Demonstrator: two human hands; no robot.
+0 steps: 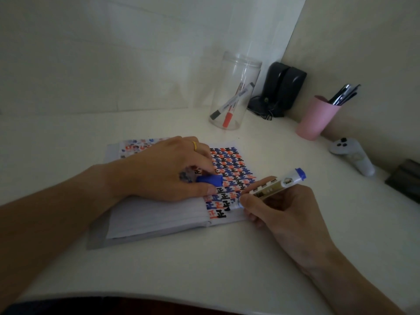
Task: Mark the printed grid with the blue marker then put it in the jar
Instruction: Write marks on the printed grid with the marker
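- The right hand (279, 210) holds the blue marker (271, 186) in a writing grip: the fingers are closed around the lower barrel, and the blue rear end points up and away from the person.
- The marker tip sits just past the fingertips, at the lower right of the printed grid (231, 176). The tip itself is hidden by the fingers, so contact with the paper is likely but cannot be confirmed.
- The left hand (168, 171) rests flat on the sheet to steady it. The blue cap (210, 180) is pinched between thumb and forefinger.
- Grid status: most cells beyond the left fingertips already carry blue, red or black marks. The cells closest to the right fingertips, along the near edge, appear to be the ones in work.
- The grid lies on a stack of paper (154, 217) on the worktop (204, 264).
- The jar (234, 92) stands upright, well beyond both hands. It already contains a red marker (228, 118) and a black one.
- Judged progress: marking is under way, probably late. Remaining steps: finish the mark, refit the cap, place the blue marker in the jar.
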